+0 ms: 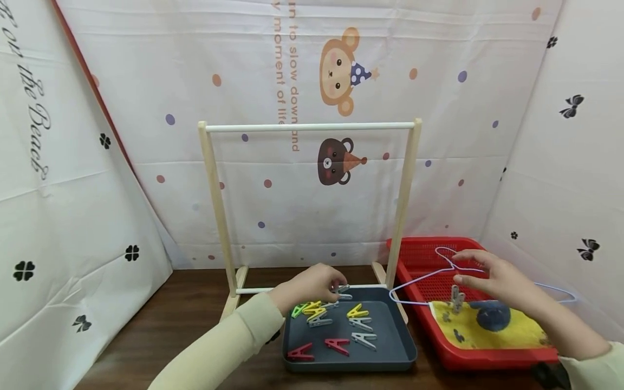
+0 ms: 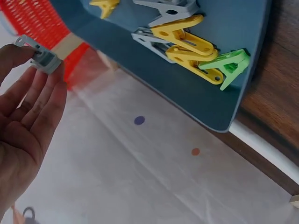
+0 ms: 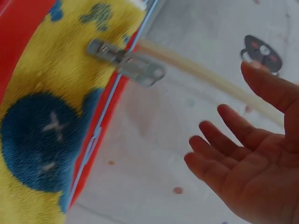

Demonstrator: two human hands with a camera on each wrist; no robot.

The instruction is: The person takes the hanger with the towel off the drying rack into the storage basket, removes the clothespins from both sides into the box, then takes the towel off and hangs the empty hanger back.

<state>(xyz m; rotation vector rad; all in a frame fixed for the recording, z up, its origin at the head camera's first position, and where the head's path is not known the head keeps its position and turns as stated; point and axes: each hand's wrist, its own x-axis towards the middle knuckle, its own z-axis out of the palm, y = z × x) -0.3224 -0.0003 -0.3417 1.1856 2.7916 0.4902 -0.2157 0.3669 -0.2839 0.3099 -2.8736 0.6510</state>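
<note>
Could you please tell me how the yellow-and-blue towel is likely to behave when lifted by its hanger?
The yellow-and-blue towel will probably be floppy, since it looks like soft cloth. It may sag unevenly, as the only grey clothespin visible on it sits toward one end of its edge along the hanger. Its fuzzy surface suggests it won't be slippery.

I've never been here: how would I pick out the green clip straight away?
Find the rack, then the dark grey tray at its foot, left of the red basket. Near the tray's far left corner, the green clip lies beside two yellow clips. It is the only green one in the tray.
</note>
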